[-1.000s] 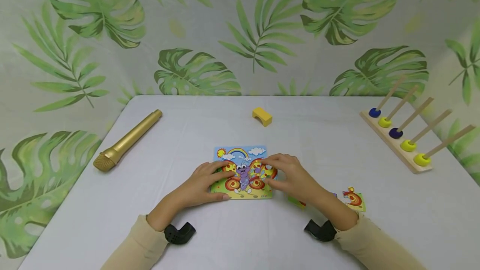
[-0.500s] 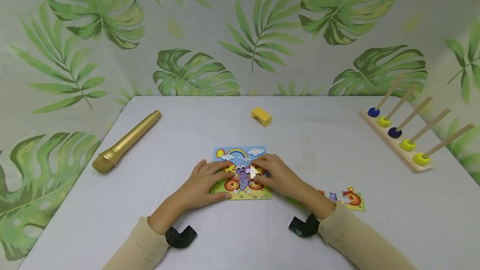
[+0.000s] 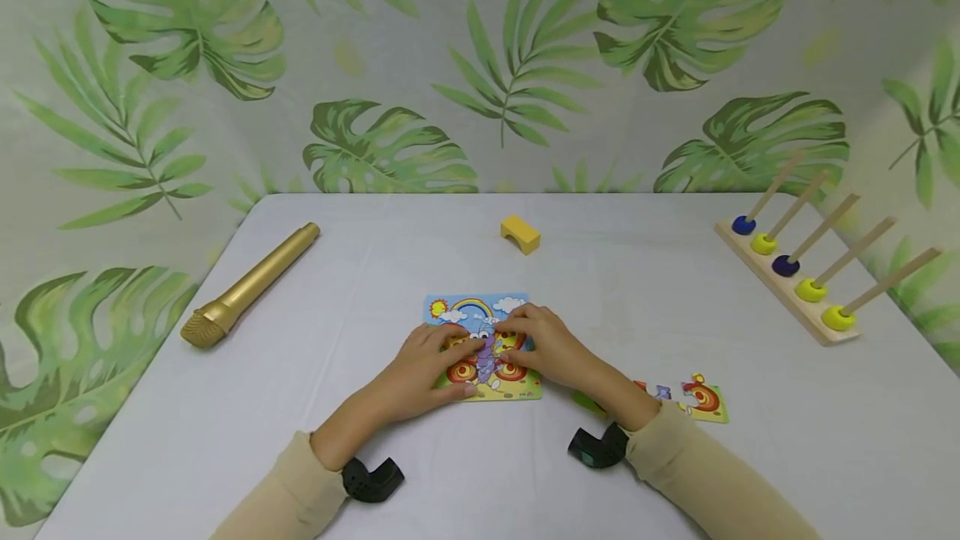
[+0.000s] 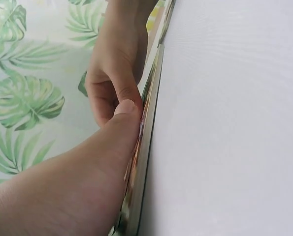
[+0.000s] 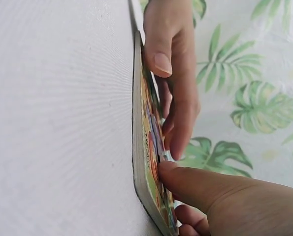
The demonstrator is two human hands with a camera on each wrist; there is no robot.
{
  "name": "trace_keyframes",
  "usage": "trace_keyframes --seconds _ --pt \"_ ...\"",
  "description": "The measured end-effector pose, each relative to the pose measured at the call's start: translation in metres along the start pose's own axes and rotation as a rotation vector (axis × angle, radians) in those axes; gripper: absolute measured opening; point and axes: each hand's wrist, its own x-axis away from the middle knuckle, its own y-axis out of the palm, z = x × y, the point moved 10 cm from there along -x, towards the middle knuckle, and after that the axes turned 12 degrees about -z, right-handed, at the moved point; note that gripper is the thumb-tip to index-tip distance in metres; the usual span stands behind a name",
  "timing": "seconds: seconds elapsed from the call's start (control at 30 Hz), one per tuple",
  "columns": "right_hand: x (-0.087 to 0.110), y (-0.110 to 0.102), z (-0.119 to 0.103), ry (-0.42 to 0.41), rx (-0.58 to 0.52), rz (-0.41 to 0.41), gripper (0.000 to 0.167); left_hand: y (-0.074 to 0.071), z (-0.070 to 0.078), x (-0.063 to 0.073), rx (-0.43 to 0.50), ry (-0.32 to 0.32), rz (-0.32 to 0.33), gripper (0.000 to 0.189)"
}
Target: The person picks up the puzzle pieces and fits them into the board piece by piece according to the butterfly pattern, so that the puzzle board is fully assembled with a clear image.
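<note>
A square butterfly jigsaw puzzle point(image 3: 507, 395) lies flat in the middle of the white table. My left hand point(image 3: 420, 377) rests over its left side, fingers spread across the picture and thumb by the lower edge. On the right side, my right hand point(image 3: 555, 348) holds a red-and-yellow wing puzzle piece point(image 3: 512, 342) between thumb and fingers, down against the board. The right wrist view shows the right thumb point(image 5: 178, 177) low on the board's picture side. How firmly the piece sits in the board cannot be told; my fingers cover part of it.
Several loose puzzle pieces point(image 3: 705, 398) lie right of the board, partly behind the right forearm. A gold microphone point(image 3: 251, 282) lies at the left, a yellow arch block point(image 3: 521, 233) at the back. A peg stand point(image 3: 787, 286) with blue and yellow beads stands at the right.
My right hand has moved left, bringing the wing piece from the board's right edge onto its right half. The left hand has shifted slightly right over the puzzle.
</note>
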Motion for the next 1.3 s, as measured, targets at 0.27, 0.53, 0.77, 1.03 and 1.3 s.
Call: trace_keyframes --seconds 0.27,0.53,0.77,1.03,1.3 --pt "-0.001 0.002 0.007 0.01 -0.068 -0.059 0.039 0.001 0.002 -0.003 -0.026 -0.054 -0.016 0.057" --pt "0.002 0.001 0.026 -0.004 -0.281 -0.175 0.036 0.0 0.003 -0.003 -0.024 -0.047 -0.006 0.056" --pt "0.002 0.0 0.022 -0.057 -0.189 -0.175 0.037 -0.002 0.005 -0.001 -0.009 -0.032 0.024 0.055" --pt "0.003 -0.002 0.021 -0.022 -0.121 -0.17 0.038 -0.009 -0.015 0.009 0.165 -0.069 -0.035 0.067" --pt "0.004 -0.003 0.02 -0.013 -0.125 -0.151 0.037 -0.01 -0.036 0.028 0.221 -0.162 -0.104 0.084"
